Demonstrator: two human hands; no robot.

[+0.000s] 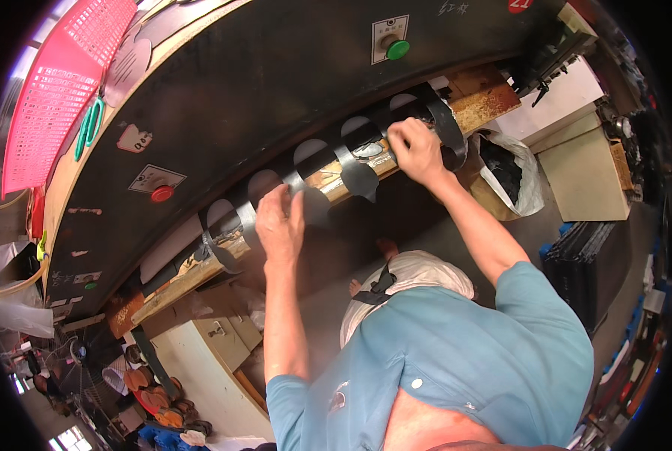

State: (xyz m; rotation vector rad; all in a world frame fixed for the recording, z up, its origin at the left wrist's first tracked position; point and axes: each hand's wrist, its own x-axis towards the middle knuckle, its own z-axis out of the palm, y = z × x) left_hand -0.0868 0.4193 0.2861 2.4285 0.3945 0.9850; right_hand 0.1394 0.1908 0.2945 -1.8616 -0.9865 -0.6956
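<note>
A black sheet with a row of large rounded cut-outs stretches across the front of the dark machine, slanting up to the right. My left hand grips its lower-left part, with fingers bent over a narrow band between two openings. Farther up to the right, my right hand is closed on another band of the same sheet. Both fingertips are partly hidden. Through the openings a worn wooden board shows beneath the sheet, with small pale patches on it.
The machine's front carries a red button and a green button. A pink basket and green-handled scissors are at upper left. Right of my right hand stands a white bag holding black material; stacked black sheets stand beyond.
</note>
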